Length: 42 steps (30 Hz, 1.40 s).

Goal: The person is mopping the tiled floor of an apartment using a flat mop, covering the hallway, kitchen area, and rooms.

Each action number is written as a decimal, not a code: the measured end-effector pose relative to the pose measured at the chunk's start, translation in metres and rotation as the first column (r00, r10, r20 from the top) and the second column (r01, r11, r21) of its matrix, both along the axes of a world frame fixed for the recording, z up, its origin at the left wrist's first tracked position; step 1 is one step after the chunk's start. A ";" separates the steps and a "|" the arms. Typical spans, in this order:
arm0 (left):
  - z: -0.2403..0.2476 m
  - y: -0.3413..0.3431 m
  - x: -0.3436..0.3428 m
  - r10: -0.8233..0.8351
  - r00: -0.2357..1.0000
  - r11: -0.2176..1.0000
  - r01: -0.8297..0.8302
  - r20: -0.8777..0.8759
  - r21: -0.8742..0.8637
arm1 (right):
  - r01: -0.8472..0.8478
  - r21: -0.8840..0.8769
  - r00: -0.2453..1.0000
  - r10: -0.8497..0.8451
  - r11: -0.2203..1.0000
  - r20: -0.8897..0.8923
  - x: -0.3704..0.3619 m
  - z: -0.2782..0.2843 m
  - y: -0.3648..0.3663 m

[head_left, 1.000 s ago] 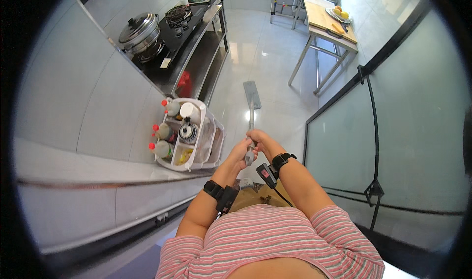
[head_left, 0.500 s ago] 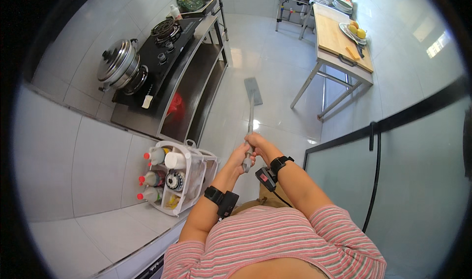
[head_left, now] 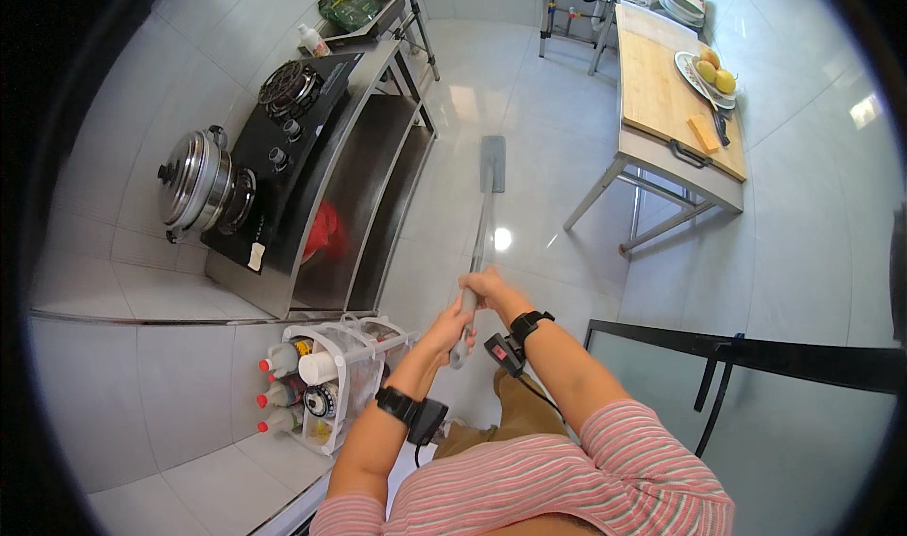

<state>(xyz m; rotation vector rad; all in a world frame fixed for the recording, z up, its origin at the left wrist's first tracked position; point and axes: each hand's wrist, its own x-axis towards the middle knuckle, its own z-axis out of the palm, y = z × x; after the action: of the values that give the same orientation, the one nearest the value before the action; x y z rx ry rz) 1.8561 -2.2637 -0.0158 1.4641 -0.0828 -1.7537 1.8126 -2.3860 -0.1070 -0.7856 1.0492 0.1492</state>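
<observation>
A flat mop with a grey handle stretches away from me across the tiled floor. Its rectangular grey head lies flat on the tiles, between the stove stand and the wooden-topped table. My left hand is closed round the handle near its rounded lower end. Just above it, my right hand grips the same handle, fingers wrapped round it. Both wrists wear black straps with small boxes.
At left stands a metal stove stand carrying a steel pot. A white rack of bottles is by my left arm. To the right are a table with a cutting board and fruit, and a frosted glass door.
The mop head has swung from angled to nearly straight and shifted slightly right and farther off. My hands have moved a little left and lower in view, still on the handle.
</observation>
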 end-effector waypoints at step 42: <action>0.054 0.477 -0.083 -0.461 0.875 0.887 0.461 0.151 0.034 | 0.127 -0.104 0.960 -0.148 0.986 -0.237 -0.102 -0.034 0.459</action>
<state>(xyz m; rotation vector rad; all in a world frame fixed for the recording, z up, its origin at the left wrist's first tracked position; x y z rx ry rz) 1.7727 -1.7864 0.0381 1.6746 -0.5602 -2.0021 1.7108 -1.9271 -0.1415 -0.7833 1.3483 0.0824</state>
